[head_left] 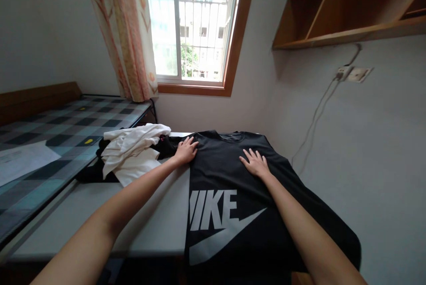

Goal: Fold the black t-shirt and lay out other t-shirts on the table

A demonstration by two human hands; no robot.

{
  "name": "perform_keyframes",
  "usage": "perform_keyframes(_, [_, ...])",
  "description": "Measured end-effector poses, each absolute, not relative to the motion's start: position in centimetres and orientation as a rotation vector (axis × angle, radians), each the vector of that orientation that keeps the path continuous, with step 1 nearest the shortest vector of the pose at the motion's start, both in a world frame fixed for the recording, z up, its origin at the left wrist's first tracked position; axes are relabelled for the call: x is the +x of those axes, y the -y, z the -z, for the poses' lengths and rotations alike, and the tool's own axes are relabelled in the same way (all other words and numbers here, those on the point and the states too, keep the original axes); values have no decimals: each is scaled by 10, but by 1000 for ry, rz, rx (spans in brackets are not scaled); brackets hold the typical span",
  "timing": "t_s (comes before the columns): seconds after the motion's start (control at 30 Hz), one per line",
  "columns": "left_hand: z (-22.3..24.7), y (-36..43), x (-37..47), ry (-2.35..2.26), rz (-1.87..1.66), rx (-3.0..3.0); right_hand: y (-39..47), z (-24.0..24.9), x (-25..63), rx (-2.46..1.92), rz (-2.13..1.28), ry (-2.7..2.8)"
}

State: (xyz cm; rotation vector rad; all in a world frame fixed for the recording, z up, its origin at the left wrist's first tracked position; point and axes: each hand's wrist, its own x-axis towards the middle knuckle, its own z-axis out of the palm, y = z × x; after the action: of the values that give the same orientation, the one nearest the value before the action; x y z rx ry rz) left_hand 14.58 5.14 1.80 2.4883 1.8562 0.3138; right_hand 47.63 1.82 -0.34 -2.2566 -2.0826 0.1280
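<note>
A black T-shirt [229,165] with a large grey Nike print is spread over the white table [159,223], its lower part hanging past the front edge. The left side of the shirt looks folded under, as the print is cut off there. My left hand [186,150] rests on the shirt's upper left edge near the shoulder, fingers spread. Lying flat on the chest, right of the middle, is my right hand [255,163], its fingers apart. Neither hand grips anything that I can see.
White and black clothes [136,147] lie heaped on the table's left part. Beyond stands a bed with a checked mattress [109,112] and a paper sheet [26,161] on it. A window is behind; a wooden shelf [349,30] and socket cables [313,121] are on the right wall.
</note>
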Motion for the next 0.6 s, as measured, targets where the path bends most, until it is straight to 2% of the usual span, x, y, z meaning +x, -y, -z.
perform_keyframes(0.2, [-9,-80,138,-1945,-10,2235,-31,8,481,-2273,-97,2119])
perform_keyframes(0.6, [-5,-78,142,-2006,-25,2252,-35,8,481,-2292,-105,2121])
